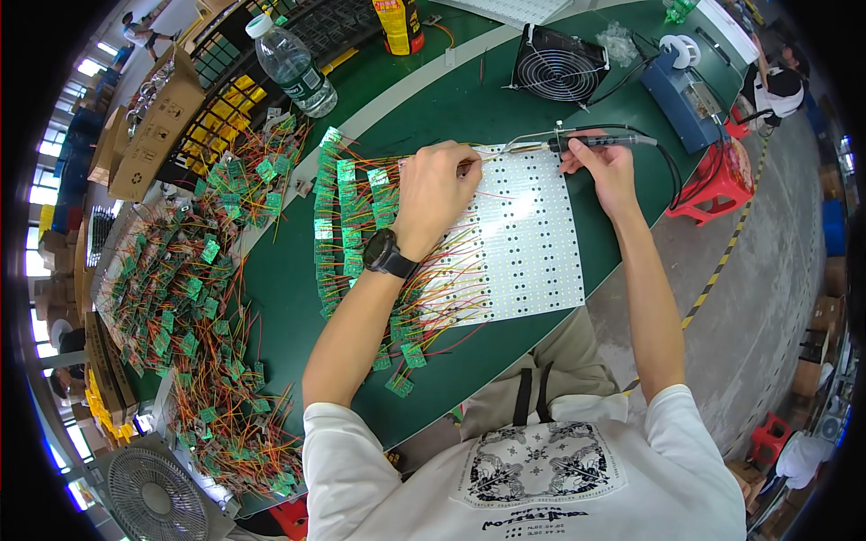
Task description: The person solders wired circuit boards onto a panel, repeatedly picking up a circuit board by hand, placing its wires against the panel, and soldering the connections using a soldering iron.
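My right hand (603,167) is wrapped round a black-handled soldering iron (577,142), its metal tip pointing left over the top edge of a white LED panel (532,243). A thin bent metal guide runs along the iron. My left hand (437,191), with a black watch on the wrist, is pinched closed at the panel's upper left on a thin wire; the fingertips partly hide it. Red and yellow wires (456,275) stretch from the panel's left half to rows of small green circuit boards (350,221) beside it.
A heap of wired green boards (194,288) covers the table's left side. Along the back stand a water bottle (293,68), a black fan (559,68) and a blue solder-feeding unit (686,95) with cables. A red stool (722,180) stands right of the table.
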`<state>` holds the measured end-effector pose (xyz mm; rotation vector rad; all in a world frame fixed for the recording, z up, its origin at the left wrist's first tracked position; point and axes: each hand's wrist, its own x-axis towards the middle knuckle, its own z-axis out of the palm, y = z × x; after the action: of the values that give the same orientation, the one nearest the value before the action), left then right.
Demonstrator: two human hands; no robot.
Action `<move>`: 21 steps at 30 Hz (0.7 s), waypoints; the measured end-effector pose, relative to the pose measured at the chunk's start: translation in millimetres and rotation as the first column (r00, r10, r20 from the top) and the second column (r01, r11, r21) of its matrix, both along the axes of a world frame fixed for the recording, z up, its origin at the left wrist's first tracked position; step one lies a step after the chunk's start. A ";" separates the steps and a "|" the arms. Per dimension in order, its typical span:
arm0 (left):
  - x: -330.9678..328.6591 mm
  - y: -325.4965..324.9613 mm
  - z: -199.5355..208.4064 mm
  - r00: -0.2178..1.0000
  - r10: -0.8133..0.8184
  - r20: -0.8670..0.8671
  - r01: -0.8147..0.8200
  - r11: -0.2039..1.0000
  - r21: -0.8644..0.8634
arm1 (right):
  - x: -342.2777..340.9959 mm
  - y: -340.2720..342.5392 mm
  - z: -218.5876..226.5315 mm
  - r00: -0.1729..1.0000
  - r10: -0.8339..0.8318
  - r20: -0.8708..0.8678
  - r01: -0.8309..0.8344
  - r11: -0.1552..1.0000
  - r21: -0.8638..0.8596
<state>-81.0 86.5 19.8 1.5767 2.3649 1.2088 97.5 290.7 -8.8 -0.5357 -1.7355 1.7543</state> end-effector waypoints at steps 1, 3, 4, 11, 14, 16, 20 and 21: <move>0.1 0.2 -0.2 1.000 0.000 0.002 0.000 1.000 0.006 | 0.1 0.4 -0.9 1.000 0.000 0.001 0.000 1.000 -0.001; -0.6 0.2 -1.5 1.000 0.002 -0.001 -0.002 1.000 0.010 | -0.2 0.6 -1.7 1.000 0.006 0.005 -0.006 1.000 0.005; -0.8 -0.1 -1.8 1.000 0.004 -0.004 -0.004 1.000 0.016 | -0.4 -0.1 -1.3 1.000 0.007 0.006 -0.007 1.000 0.004; -0.8 1.1 -2.5 1.000 0.001 -0.015 0.000 1.000 0.010 | 0.2 2.2 -2.0 1.000 0.014 0.018 -0.014 1.000 0.026; -1.3 -0.7 -2.3 1.000 0.005 -0.017 -0.005 1.000 0.001 | -1.3 -0.1 -2.0 1.000 0.021 0.015 -0.021 0.999 0.031; -1.1 -0.4 -3.4 1.000 0.004 -0.022 -0.004 1.000 0.001 | -0.6 -1.0 -0.8 1.000 0.022 0.016 -0.022 0.999 0.033; -1.7 0.2 -6.4 1.000 -0.002 -0.028 0.003 1.000 0.008 | -0.5 -2.1 1.5 0.999 0.015 0.034 -0.016 0.999 0.042; -1.4 0.4 -5.9 1.000 0.002 -0.031 -0.001 1.000 0.008 | -0.5 -2.0 1.4 0.999 0.010 0.040 -0.012 0.999 0.049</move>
<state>-82.4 86.9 13.9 1.6082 2.3833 1.2042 97.0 288.7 -7.4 -0.5441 -1.8074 1.7144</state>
